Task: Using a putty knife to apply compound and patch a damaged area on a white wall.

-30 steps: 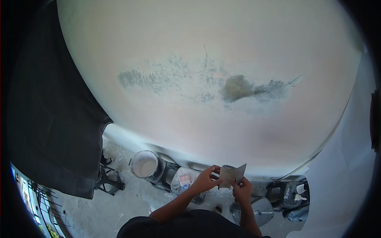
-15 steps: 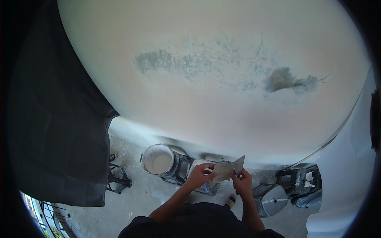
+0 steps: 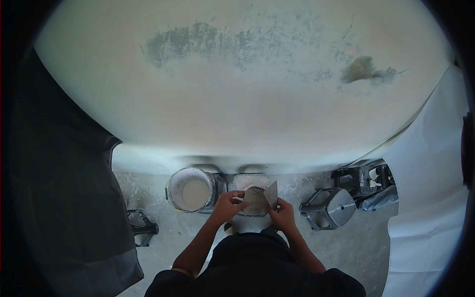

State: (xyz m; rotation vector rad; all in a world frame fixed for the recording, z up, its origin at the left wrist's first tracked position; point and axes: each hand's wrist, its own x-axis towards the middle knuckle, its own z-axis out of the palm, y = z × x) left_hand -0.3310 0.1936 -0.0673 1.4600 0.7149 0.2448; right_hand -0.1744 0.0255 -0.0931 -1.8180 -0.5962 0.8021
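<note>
Here both hands meet just below the centre of the view, at about 6 o'clock from the big pale wall (image 3: 237,109) that fills the upper half. The left hand (image 3: 226,207) has its fingers (image 3: 237,194) curled closed around the left edge of a small brownish-grey sheet (image 3: 257,200), thumb on top, pinching it. The right hand (image 3: 283,217) grips the same sheet from the 4 o'clock side; its fingers are folded tight against the lower right corner, where the sheet is bent so that one flap (image 3: 271,194) stands up as a darker triangle. The sheet is held in the air between the two hands, above the dusty floor (image 3: 346,242).

At 9 o'clock from the sheet, just beside the left hand, stands a round bucket (image 3: 190,190) with pale paint inside. Directly behind the sheet, at 12 o'clock, a second, smaller container (image 3: 247,180) with a pinkish-white surface shows partly. At 3 o'clock, apart from the right hand, sits a dark square can (image 3: 329,208) with a grey lid, and beyond it more dark clutter (image 3: 366,180). White sheeting (image 3: 430,188) hangs at the right rim; a dark cloth (image 3: 54,188) covers the left side. The wall bears grey scraped patches (image 3: 198,42) near 12 o'clock.
</note>
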